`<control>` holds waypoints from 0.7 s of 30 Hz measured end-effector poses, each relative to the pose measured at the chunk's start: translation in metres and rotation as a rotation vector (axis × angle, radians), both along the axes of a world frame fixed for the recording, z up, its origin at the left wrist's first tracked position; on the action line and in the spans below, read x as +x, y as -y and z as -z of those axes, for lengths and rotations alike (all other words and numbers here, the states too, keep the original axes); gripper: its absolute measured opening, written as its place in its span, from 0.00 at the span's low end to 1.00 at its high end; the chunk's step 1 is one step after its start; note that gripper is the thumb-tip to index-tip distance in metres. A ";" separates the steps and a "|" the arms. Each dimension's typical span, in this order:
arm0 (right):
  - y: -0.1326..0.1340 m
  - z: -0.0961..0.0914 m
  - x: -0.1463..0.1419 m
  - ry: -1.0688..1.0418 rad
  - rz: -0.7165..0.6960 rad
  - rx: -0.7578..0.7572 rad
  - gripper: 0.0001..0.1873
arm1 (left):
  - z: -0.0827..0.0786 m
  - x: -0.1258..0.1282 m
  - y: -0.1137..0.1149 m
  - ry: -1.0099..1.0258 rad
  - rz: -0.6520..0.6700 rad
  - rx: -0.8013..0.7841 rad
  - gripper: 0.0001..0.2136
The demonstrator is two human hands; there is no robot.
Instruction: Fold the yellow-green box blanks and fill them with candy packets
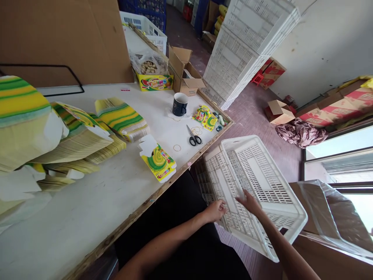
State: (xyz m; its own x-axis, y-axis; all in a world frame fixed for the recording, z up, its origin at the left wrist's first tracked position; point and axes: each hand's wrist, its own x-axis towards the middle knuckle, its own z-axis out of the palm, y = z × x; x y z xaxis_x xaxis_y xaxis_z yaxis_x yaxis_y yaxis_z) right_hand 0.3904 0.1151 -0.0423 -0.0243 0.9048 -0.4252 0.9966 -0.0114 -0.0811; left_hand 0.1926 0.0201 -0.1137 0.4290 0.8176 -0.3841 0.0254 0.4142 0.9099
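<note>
A white slatted plastic crate (265,173) stands tilted in view beside the table's edge, its open top facing me. My left hand (216,211) is closed, fingers curled, close against the crate's outer side wall. What its fingers hold, if anything, is hidden. At the crate's near rim is my right hand (249,203), thumb and fingers bent about the edge and slightly blurred. On the table close by lies a flat yellow-green printed carton (159,162) with a white flap. Black-handled scissors (194,139) rest behind it, among thin rubber bands (176,147).
Stacked flattened cartons (78,144) cover the table's left. Farther back are a dark mug (180,104), a yellow candy box (155,82), an open cardboard box (186,74) and small yellow packets (205,116). A tall crate stack (247,42) stands beyond. Brown boxes (320,210) stand at right.
</note>
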 end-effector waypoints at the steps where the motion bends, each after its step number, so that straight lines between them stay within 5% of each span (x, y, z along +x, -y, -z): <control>1: -0.014 0.007 -0.017 0.023 0.007 0.039 0.23 | 0.002 0.002 0.001 0.017 -0.019 -0.005 0.21; 6: -0.045 0.030 -0.069 0.147 0.068 0.187 0.23 | 0.007 -0.004 0.005 0.123 -0.130 0.001 0.18; 15: 0.020 0.022 -0.038 0.186 -0.047 0.180 0.21 | -0.002 -0.037 0.009 0.298 -0.298 0.036 0.13; 21: 0.021 0.023 -0.038 0.209 -0.012 0.219 0.23 | -0.005 -0.020 0.015 0.296 -0.262 0.011 0.13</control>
